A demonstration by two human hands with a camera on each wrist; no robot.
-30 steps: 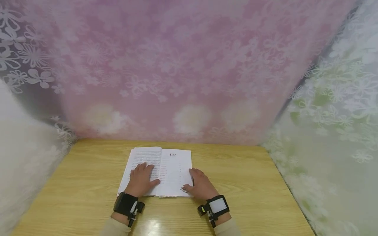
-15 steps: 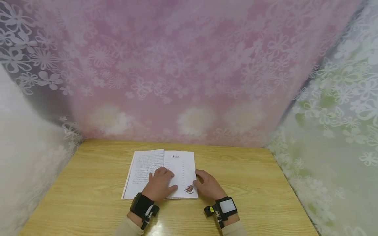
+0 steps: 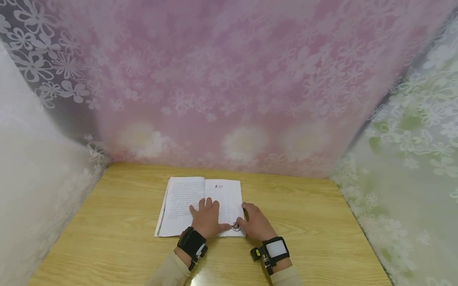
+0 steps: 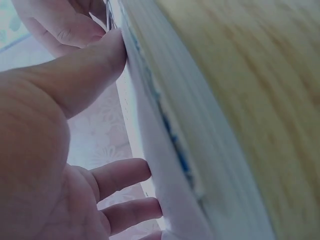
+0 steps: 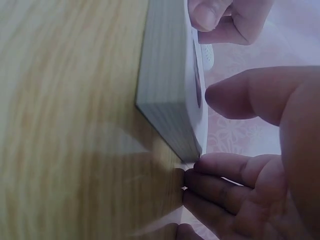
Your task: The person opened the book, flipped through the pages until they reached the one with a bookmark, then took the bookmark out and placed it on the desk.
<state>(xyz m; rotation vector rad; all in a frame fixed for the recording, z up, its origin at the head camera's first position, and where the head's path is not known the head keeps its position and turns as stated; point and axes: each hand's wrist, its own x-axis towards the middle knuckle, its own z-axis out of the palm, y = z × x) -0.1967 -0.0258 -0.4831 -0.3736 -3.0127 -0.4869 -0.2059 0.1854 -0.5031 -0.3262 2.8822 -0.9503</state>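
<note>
An open book (image 3: pixel 184 198) lies on the table, with text on its left page and a small picture low on its right page. My left hand (image 3: pixel 207 220) rests spread over the inner part of the right page, fingertips close to the fold. In the left wrist view its thumb and straight fingers touch the paper. At the book's right edge is my right hand (image 3: pixel 257 224). Seen from the right wrist, its thumb (image 5: pixel 232 97) hovers just off the page by the picture, while its nearly straight fingers (image 5: pixel 225 192) reach the far end of the page block's side.
The wooden table (image 3: pixel 315 230) extends on both sides of the book. A pink floral curtain (image 3: pixel 222 79) hangs behind it, and a pale floral curtain (image 3: pixel 404 190) borders the right side. Each wrist wears a strapped camera (image 3: pixel 273 250).
My left hand has slid from the left page across the fold onto the right page. My right hand has stayed by the right edge, its thumb lifting off and returning over the corner picture.
</note>
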